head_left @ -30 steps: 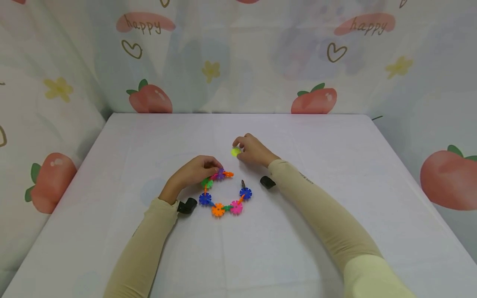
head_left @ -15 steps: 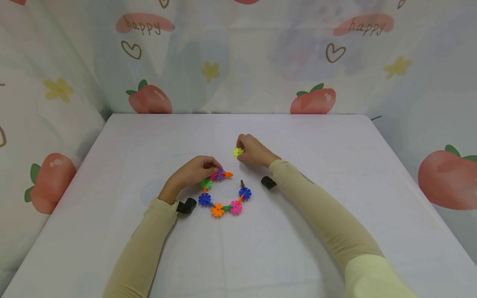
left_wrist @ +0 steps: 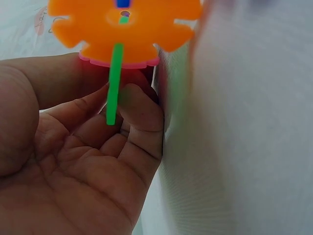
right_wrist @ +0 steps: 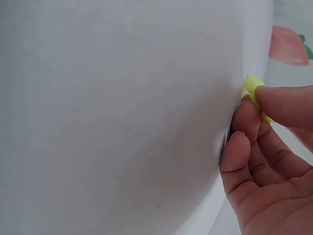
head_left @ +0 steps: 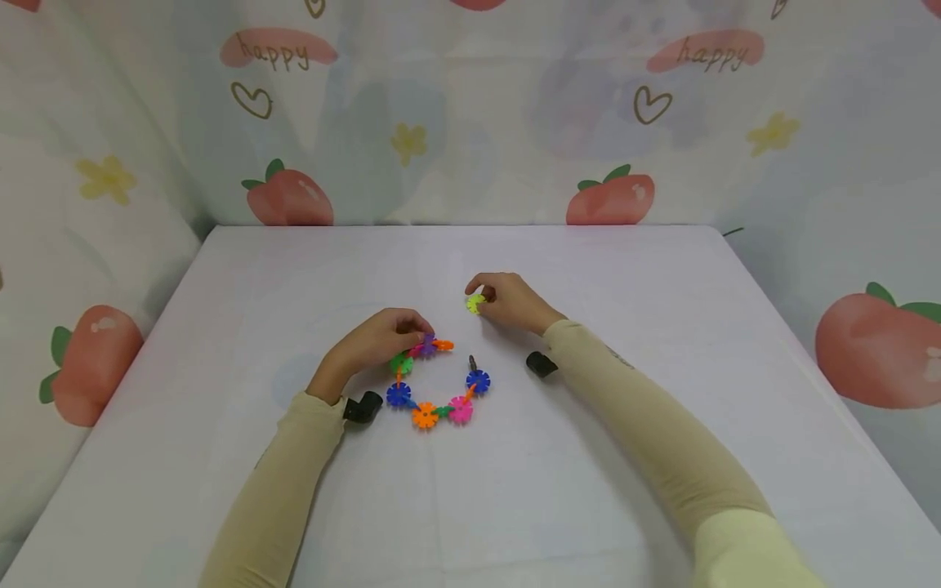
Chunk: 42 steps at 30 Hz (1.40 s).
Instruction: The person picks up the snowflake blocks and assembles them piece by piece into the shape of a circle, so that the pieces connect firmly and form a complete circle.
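Observation:
A chain of notched plastic discs (head_left: 425, 416) in several colours curves across the table like a ring with a gap at its upper right. My left hand (head_left: 378, 336) pinches the chain near its upper end, at a purple disc (head_left: 427, 346), with an orange disc (head_left: 444, 345) sticking out beyond. In the left wrist view an orange disc (left_wrist: 93, 24) and a green one (left_wrist: 114, 88) stand close before the curled fingers. Farther back, my right hand (head_left: 515, 302) holds a yellow notched disc (head_left: 474, 304) between thumb and fingers, apart from the chain. The right wrist view shows this yellow disc (right_wrist: 253, 84) edge-on.
The chain's other end has a blue disc (head_left: 478, 381) and a dark brown piece (head_left: 473, 363). Black wrist-worn devices (head_left: 363, 407) sit by both sleeves. A patterned curtain (head_left: 470, 122) stands behind the white table (head_left: 588, 490).
My right hand has shifted slightly right and turned the yellow disc, its fingers regrasping it. My left hand keeps its pinch on the chain. The head view has drifted a little.

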Tool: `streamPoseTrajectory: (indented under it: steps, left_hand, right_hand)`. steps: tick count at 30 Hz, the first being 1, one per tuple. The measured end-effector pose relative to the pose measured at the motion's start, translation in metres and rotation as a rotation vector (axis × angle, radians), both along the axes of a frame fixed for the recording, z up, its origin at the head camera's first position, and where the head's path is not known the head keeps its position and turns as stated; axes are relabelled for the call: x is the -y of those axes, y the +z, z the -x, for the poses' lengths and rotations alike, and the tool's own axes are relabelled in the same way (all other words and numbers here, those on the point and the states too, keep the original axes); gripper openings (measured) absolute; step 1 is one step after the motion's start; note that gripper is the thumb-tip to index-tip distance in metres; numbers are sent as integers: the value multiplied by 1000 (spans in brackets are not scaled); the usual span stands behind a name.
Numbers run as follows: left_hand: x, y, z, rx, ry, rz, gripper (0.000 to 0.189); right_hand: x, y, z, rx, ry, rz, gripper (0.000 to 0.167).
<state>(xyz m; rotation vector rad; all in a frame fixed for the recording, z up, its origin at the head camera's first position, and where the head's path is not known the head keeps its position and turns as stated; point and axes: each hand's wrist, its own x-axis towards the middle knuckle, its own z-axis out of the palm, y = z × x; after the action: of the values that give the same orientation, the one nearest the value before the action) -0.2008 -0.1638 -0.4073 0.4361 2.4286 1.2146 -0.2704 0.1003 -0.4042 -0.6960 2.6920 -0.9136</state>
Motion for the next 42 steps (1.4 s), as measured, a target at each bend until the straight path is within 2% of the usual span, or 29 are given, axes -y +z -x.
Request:
streamPoseTrajectory:
  steps: [10, 21, 26, 33, 42]
  left_hand:
    - [1, -3, 2, 21, -7, -7, 26]
    - [-1, -2, 2, 11, 2, -1, 27]
    - [-1, -1, 2, 34, 13, -16, 26]
    - [0, -2, 2, 35, 36, -12, 26]
    - [0, -2, 2, 62, 53, -39, 26]
  right_hand:
    - [-9, 1, -7, 16, -32, 23, 25]
    - [-14, 3, -17, 44, -13, 71, 25]
    - [-14, 5, -24, 72, 8, 123, 25]
    - [-9, 7, -32, 148, 15, 200, 24]
    - [-3, 3, -38, 299, 31, 343, 22]
